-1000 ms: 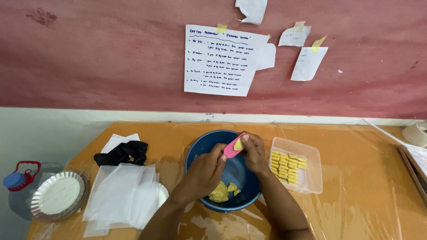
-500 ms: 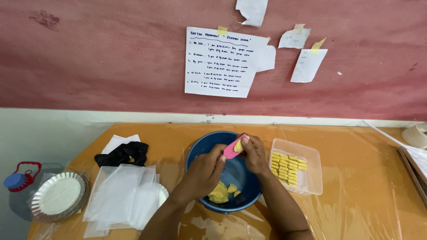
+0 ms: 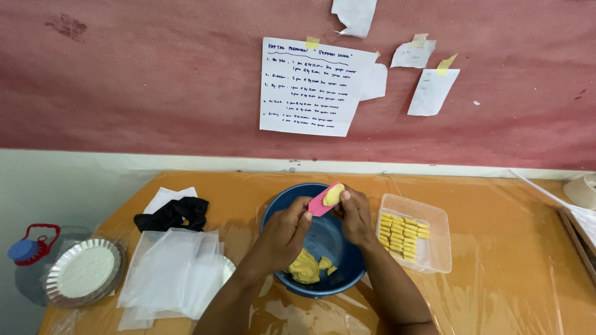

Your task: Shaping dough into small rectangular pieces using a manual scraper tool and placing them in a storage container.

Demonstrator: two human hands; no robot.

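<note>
two hands meet over a blue bowl [image 3: 347, 276] at the middle of the bench [image 3: 496, 298]. the left hand [image 3: 287, 232] has its fingers closed round the lower end of a small pink ridged paddle [image 3: 323, 201], which tilts up to the right. a small lump of yellow dough [image 3: 333, 195] sits on the upper end of the paddle. the right hand [image 3: 357, 217] is curled beside it, its thumb touching the dough and its other fingers bent behind the paddle; whether they grip the paddle cannot be told. both hands are above the far half of the bowl.

in the bottom of the bowl lies a larger mass of yellow dough [image 3: 305, 267] with a couple of small bits beside it. just right of the bowl stands a clear plastic container [image 3: 434, 248] holding rows of small ridged yellow dough pieces [image 3: 403, 234]. left of the bowl is a loose stack of translucent white sheets [image 3: 167, 273], and behind them a crumpled black cloth [image 3: 171, 214] lies on a white sheet. further left sits a silver foil plate [image 3: 84, 273], and at the bench's left edge a clear bottle with a blue cap and red handle [image 3: 28, 248]. the bench is orange and covered with clear plastic film. a roll of tape [image 3: 582, 189] shows at the far right. on the red wall [image 3: 155, 80] behind hang a handwritten paper sheet [image 3: 310, 87] and several small taped notes [image 3: 428, 77].
</note>
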